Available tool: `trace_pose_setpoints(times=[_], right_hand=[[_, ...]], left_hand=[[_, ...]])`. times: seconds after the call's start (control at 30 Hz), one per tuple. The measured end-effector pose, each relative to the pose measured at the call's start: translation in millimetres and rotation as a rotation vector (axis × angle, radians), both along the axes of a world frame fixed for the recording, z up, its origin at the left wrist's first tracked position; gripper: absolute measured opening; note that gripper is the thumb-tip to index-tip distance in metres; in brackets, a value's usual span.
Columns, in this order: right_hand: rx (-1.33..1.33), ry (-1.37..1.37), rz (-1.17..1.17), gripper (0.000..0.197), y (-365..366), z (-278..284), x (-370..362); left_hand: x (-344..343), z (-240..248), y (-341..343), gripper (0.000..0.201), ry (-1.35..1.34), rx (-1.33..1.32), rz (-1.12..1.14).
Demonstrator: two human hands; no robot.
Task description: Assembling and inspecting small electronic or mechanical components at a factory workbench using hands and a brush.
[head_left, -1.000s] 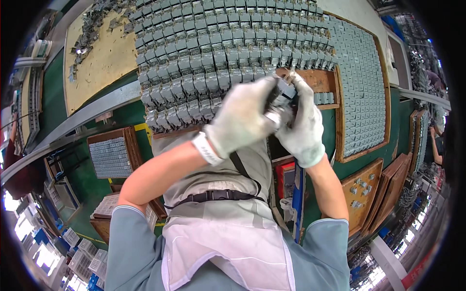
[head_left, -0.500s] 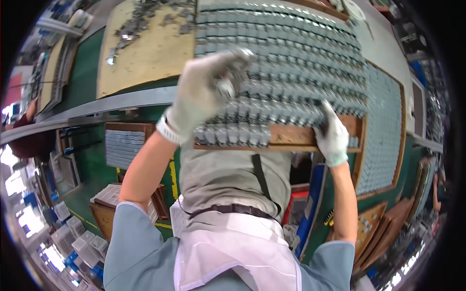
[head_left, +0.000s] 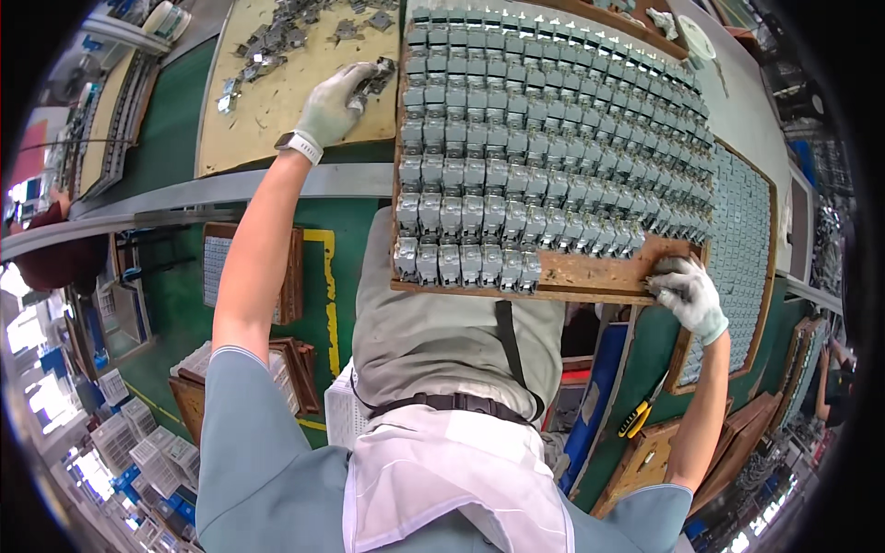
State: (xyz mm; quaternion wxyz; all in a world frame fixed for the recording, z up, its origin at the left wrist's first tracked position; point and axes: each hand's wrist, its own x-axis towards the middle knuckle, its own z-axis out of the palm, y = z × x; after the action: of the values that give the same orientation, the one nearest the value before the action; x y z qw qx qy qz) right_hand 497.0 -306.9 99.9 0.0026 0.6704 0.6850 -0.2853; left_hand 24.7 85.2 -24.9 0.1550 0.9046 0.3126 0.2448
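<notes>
My left hand (head_left: pixel 334 103), in a white glove, reaches over the pale wooden board (head_left: pixel 258 138) at the far left. Its fingers are closed around small grey metal brackets (head_left: pixel 373 81). A wooden tray (head_left: pixel 590 276) in front of my body carries dense rows of grey block-shaped parts (head_left: pixel 489 175). The front row fills only the left part, leaving bare wood to its right. At the tray's front right corner is my gloved right hand (head_left: pixel 690 297), its fingers curled inward. Whatever lies within them is hidden.
Loose metal brackets (head_left: pixel 277 37) are heaped on the board's far side. A second tray of grey parts (head_left: pixel 728 258) stands on the right. A yellow-handled tool (head_left: pixel 634 420) lies lower right. White crates (head_left: pixel 166 470) are stacked at lower left, and a metal rail (head_left: pixel 240 189) crosses on the left.
My left hand has moved left, from above the tray to the board, still with metal pieces. My right hand has shifted right to the tray's corner and its fingers have curled.
</notes>
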Motion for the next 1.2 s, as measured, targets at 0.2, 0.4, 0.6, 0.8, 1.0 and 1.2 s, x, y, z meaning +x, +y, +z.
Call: trace_pose_setpoints(times=[0.2, 0.4, 0.6, 0.8, 1.0, 1.2], right_hand=[[0.003, 0.060, 0.051, 0.028, -3.5, -5.4, 6.2], [0.185, -0.002, -0.048, 0.036, -10.8, -21.5, -14.5], [0.144, -0.044, -0.097, 0.029, -4.0, -18.1, -26.1], [0.314, 0.091, -0.088, 0.027, -4.2, -36.6, -42.9], [0.255, -0.028, -0.226, 0.021, -4.2, -23.1, -52.0], [0.338, 0.813, -0.642, 0.021, -6.6, -10.9, -101.0]], left_hand=[[11.3, -8.6, -25.7, 0.059, -0.122, -0.032, 0.395], [-8.4, -1.9, -35.4, 0.041, 0.038, -0.161, 0.418], [-5.9, 23.3, -79.4, 0.030, -0.521, -0.422, 0.233], [3.0, 71.1, -128.8, 0.040, -1.042, -1.072, 0.173], [39.7, 141.7, -185.5, 0.052, -0.626, -0.747, 0.092], [70.3, 137.0, -259.6, 0.068, -0.607, -1.315, -0.274]])
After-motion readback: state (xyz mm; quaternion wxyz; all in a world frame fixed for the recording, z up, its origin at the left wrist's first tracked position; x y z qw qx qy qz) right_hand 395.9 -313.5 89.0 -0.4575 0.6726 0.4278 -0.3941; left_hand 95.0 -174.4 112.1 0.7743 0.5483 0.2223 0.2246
